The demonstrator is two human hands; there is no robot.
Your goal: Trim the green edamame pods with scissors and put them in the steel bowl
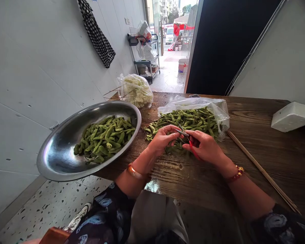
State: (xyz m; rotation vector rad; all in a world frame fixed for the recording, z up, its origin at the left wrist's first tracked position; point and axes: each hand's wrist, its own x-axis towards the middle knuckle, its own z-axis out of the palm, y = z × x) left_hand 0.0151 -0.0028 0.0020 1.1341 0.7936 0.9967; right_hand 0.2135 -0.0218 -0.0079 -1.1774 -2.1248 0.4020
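Note:
My right hand [202, 145] grips a pair of red-handled scissors [193, 149], their metal blades apart and pointing left. Close to the blade tips, my left hand [165, 137] is closed in a pinch; whatever is between its fingers is too small or hidden to make out. Both hands are just in front of a heap of green edamame pods [190, 118], which spills from a clear plastic bag [222, 112] onto the wooden table. To the left, a wide steel basin [58, 152] holds more edamame pods [106, 137].
A clear bag of pale cauliflower-like vegetable [136, 89] is behind the basin, with thin sticks poking out. Long wooden sticks [261, 169] lie on the table [254, 118] at right, below a white box [291, 117]. A shelf cart [146, 62] stands near the doorway.

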